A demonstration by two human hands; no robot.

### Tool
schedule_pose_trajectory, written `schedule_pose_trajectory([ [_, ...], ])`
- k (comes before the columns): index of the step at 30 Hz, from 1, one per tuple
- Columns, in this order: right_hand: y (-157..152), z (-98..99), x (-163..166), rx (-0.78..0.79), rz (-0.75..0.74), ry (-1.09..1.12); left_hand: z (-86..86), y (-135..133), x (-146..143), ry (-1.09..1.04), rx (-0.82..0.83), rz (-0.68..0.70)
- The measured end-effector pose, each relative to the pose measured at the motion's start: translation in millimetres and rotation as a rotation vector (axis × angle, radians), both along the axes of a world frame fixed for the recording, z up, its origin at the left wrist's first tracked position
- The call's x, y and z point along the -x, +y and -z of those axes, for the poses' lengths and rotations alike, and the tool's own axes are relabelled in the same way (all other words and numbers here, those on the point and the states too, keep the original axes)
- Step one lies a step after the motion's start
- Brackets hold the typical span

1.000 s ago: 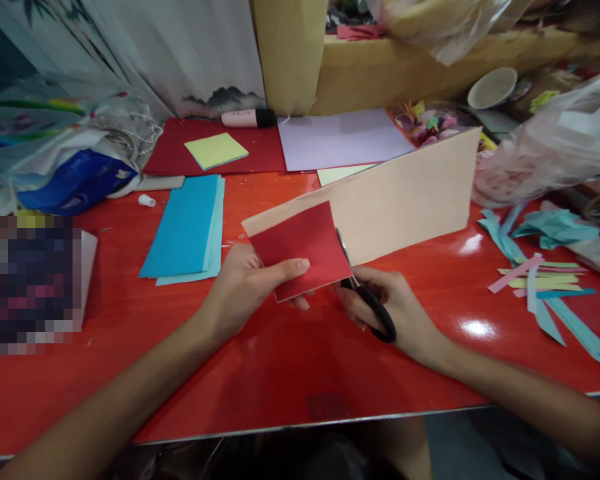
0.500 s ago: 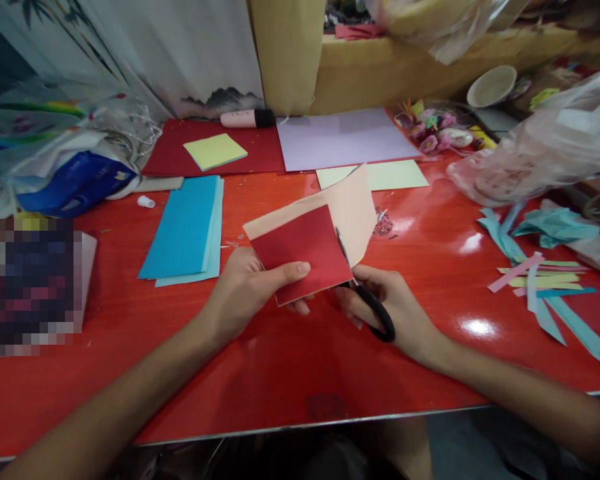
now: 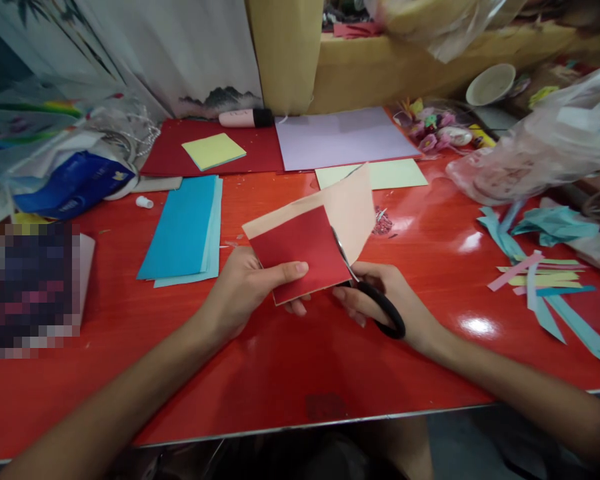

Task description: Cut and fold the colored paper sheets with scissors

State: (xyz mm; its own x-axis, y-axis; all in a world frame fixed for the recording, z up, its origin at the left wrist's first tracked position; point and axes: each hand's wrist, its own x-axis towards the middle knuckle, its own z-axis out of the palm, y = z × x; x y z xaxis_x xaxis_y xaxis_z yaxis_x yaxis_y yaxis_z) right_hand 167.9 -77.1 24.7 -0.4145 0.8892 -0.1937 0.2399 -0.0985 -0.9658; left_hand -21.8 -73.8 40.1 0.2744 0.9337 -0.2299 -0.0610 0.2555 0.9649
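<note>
My left hand [image 3: 250,287] pinches a red paper square [image 3: 305,247] together with a larger peach paper sheet [image 3: 353,210], thumb on top and fingers beneath. The peach sheet shows past the red square along its far and right sides. In my right hand [image 3: 390,300] is a pair of scissors [image 3: 380,303] with black handles. One metal blade lies over the papers along the right side of the red square; the other blade is hidden beneath. Both hands hold the papers and scissors just above the red table [image 3: 280,373].
Folded blue paper [image 3: 180,230] lies to the left. Behind are a yellow paper square [image 3: 214,151], a pink-and-black marker [image 3: 245,118], a lavender sheet [image 3: 345,140] and a pale green sheet [image 3: 397,175]. Paper strips [image 3: 545,277] and a plastic bag [image 3: 540,147] are at right.
The scissors' black handle has swung a little to the right, away from the papers. My left hand still pinches the papers in nearly the same spot.
</note>
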Motion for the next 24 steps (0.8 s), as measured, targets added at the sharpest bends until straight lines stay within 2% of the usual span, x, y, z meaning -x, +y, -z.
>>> schedule_pose_trajectory([
  [7, 1.0, 0.9, -1.2, 0.068, -0.017, 0.016, 1.5, -0.1, -0.3, 0.055, 0.005, 0.004],
  [19, 0.8, 1.9, 0.0, 0.060, -0.001, 0.032, 0.2, -0.1, -1.5, 0.072, 0.007, -0.009],
  [24, -1.5, 4.9, 0.4, 0.010, -0.002, 0.048, 0.3, -0.5, -1.6, 0.046, 0.005, -0.007],
])
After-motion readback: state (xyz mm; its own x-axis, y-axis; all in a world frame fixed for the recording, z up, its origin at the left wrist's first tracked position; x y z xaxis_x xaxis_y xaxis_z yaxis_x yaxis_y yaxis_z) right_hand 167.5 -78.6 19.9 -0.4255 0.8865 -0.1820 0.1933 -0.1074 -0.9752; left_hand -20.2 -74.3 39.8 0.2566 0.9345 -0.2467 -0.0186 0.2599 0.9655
